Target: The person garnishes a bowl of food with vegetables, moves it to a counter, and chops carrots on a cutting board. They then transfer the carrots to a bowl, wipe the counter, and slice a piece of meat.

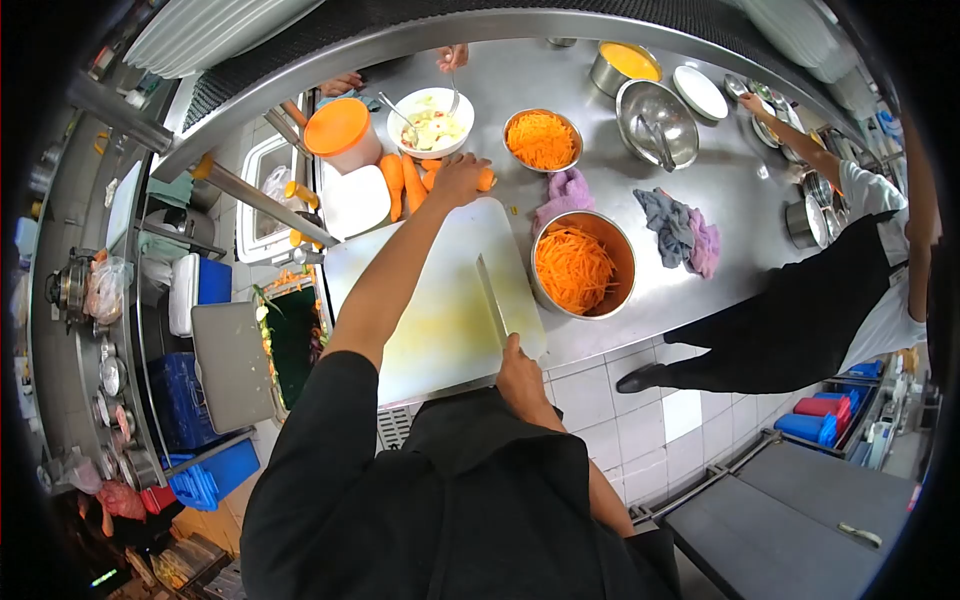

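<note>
Steel kitchen bench (740, 190) at prep time: left hand (460, 180) down on whole carrots (405, 185) beyond the cutting board (430, 300), grip impossible to tell, right hand (522, 378) clenched on the knife (492, 300) lying flat there; safest keeping that blade still while drawing one carrot to mid-board.

Left hand (460, 180) grips at full reach; right hand (522, 375) clenched near body.

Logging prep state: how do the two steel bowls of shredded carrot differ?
The near bowl looks larger, beside the cutting board; the far bowl looks smaller, beyond the pink cloth. The near bowl's wall shows above its carrot; the far bowl is filled almost to its rim. Both are round, steel, holding shreds.
</note>
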The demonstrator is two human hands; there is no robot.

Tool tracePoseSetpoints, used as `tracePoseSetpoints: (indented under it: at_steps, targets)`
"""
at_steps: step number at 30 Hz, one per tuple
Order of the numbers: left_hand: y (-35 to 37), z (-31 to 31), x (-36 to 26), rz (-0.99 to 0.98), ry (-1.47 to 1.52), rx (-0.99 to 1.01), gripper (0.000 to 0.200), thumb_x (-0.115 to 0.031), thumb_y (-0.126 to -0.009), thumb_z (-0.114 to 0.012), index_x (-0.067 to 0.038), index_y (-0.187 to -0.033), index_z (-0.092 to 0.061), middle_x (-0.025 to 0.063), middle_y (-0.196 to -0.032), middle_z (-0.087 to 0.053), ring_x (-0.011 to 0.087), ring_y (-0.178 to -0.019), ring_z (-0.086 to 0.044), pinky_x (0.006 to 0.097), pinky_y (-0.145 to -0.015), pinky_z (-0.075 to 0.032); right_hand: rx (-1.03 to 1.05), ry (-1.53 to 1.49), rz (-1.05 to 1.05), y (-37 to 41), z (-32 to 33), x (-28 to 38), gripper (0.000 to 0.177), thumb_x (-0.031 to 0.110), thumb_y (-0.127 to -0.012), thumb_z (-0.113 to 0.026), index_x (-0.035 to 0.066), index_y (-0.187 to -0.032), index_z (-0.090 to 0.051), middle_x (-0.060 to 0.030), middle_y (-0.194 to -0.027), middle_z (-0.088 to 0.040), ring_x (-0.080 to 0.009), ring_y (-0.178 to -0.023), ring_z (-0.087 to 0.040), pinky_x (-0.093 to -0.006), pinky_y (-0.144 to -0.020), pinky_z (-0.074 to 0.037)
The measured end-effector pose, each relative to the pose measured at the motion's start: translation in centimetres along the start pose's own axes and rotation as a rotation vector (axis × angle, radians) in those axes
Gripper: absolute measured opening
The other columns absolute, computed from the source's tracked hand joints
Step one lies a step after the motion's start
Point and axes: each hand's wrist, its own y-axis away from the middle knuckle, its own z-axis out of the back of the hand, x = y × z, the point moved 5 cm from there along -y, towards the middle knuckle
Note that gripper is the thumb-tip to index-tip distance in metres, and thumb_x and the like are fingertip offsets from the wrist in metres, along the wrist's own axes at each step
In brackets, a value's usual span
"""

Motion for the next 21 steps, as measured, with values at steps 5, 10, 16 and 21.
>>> tracePoseSetpoints:
  at_steps: [5, 10, 16, 21]
  targets:
    - [-1.6, -3.1, 1.8, -0.010, 0.005, 0.121, 0.064, -0.038, -0.080, -0.076, -0.017, -0.135, -0.052, 0.0115, -0.125, -0.056, 0.0308, -0.121, -0.054, 0.0458, -0.102, -0.041, 0.037, 0.047, -0.012, -0.3, -0.1, -0.5, 0.026, -0.002, -0.086, -0.048, -0.003, -0.109, -0.037, -0.0324, -0.085, -0.064, -0.0521, -0.079, -0.064, -0.0570, -0.070, -0.052]
    - [1.1, 1.2, -0.4, -0.171, 0.239, -0.169, 0.063, -0.037, -0.083, -0.074, -0.014, -0.136, -0.050, 0.0126, -0.118, -0.056, 0.0325, -0.114, -0.055, 0.0435, -0.095, -0.046, 0.044, -0.047, -0.029, 0.0, 0.6, -0.7, 0.024, 0.007, -0.096, -0.044, -0.004, -0.115, -0.035, -0.0352, -0.083, -0.063, -0.0553, -0.077, -0.060, -0.0617, -0.070, -0.047]
    - [13.8, 12.6, -4.9, -0.072, 0.386, -0.487, 0.059, -0.039, -0.076, -0.081, -0.012, -0.126, -0.062, 0.0096, -0.104, -0.056, 0.0281, -0.093, -0.059, 0.0409, -0.082, -0.048, 0.110, 0.007, -0.040, -0.4, 0.8, -0.9, 0.029, 0.012, -0.098, -0.045, -0.005, -0.118, -0.034, -0.0367, -0.081, -0.062, -0.0560, -0.077, -0.060, -0.0616, -0.070, -0.046]
    - [26.8, 8.5, -2.7, 0.331, 0.382, -0.259, 0.065, -0.040, -0.072, -0.083, -0.016, -0.129, -0.064, 0.0081, -0.103, -0.057, 0.0276, -0.091, -0.058, 0.0408, -0.080, -0.046, 0.051, 0.065, -0.019, -0.6, 0.8, -0.6, 0.031, 0.014, -0.098, -0.047, -0.004, -0.120, -0.034, -0.0355, -0.079, -0.063, -0.0554, -0.077, -0.061, -0.0617, -0.069, -0.046]
